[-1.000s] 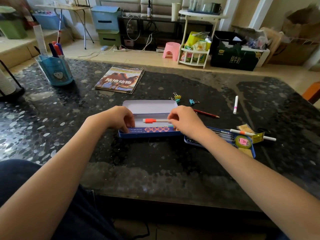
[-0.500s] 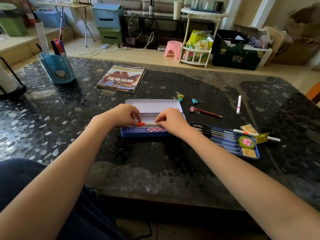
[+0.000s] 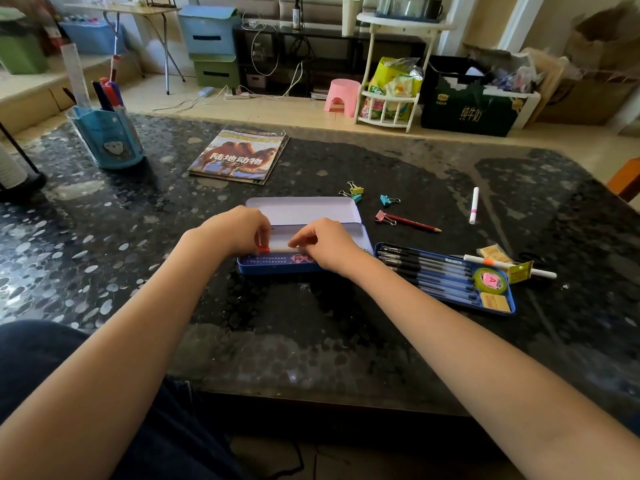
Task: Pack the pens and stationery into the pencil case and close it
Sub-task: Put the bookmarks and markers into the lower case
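Observation:
A blue tin pencil case (image 3: 277, 266) lies open in front of me, its pale lid (image 3: 304, 209) folded back. Both hands hold a white pen with a red cap (image 3: 277, 250) low over the case's front edge. My left hand (image 3: 235, 230) pinches the capped end and my right hand (image 3: 327, 245) pinches the other end. To the right, a blue inner tray (image 3: 446, 301) carries several dark pens, a roll of tape and an eraser. A white pen with an orange band (image 3: 509, 266) lies across the tray's far corner.
Loose on the dark table (image 3: 311, 341) are binder clips (image 3: 355, 192), a red pencil (image 3: 412, 223) and a white pen with a pink band (image 3: 473, 205). A magazine (image 3: 239, 157) lies behind the case. A blue pen holder (image 3: 110, 140) stands far left.
Both hands have carried the red-capped pen leftward and lower, down to the case's front edge. The left hand, which rested on the case's corner, now pinches the pen's cap.

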### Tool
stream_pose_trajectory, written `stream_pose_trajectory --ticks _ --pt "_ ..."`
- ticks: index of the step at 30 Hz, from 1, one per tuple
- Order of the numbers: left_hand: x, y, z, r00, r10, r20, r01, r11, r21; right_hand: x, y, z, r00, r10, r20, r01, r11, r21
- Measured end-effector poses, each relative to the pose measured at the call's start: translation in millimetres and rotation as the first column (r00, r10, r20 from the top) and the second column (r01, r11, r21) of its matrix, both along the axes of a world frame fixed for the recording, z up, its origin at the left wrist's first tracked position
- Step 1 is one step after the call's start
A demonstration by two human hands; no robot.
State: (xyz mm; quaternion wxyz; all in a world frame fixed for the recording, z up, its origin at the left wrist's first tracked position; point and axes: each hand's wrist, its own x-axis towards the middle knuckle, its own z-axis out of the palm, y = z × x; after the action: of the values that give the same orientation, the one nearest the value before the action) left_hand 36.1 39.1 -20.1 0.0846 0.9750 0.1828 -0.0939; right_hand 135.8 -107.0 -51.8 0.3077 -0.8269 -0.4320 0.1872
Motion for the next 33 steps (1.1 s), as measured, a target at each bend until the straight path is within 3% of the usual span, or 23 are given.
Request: stream_pose_trajectory --ticks 4,10,14,17,21,26,33 --pt "0.1 -5.4 0.9 1.000 -0.023 -0.019 0.025 0.993 0.119 -1.6 -3.6 0.6 0.999 0.047 0.000 -0.047 0.999 0.020" --pt "1.2 -7.1 3.6 1.000 0.001 -0.029 0.001 0.996 0.090 -0.1 -20.7 11.2 0.996 0.073 0.046 -0.075 0.996 0.043" --pt "0.6 -5.8 0.4 0.999 0.040 0.004 -0.040 0.996 0.075 23.3 -61.2 19.5 0.984 -0.108 0.139 0.083 0.981 0.175" --pt "1.8 -3.0 -5.6 0.986 0.066 0.153 -0.069 0.997 0.018 50.4 -106.6 16.6 0.930 -0.300 0.214 0.244 0.937 0.251" --pt "1.7 6.9 -13.6 0.913 0.223 0.342 -0.218 0.974 -0.052 82.3 -170.2 5.7 0.819 -0.465 0.336 0.436 0.885 0.161" --pt "-1.3 11.4 -20.3 0.853 0.431 0.294 -0.412 0.902 -0.129 96.4 -207.2 -5.2 0.773 -0.446 0.452 0.537 0.839 -0.090" --pt "0.2 -3.6 -23.1 0.756 0.517 0.402 -0.447 0.856 -0.260 89.1 -204.0 -2.5 0.769 -0.417 0.485 0.502 0.863 -0.054"
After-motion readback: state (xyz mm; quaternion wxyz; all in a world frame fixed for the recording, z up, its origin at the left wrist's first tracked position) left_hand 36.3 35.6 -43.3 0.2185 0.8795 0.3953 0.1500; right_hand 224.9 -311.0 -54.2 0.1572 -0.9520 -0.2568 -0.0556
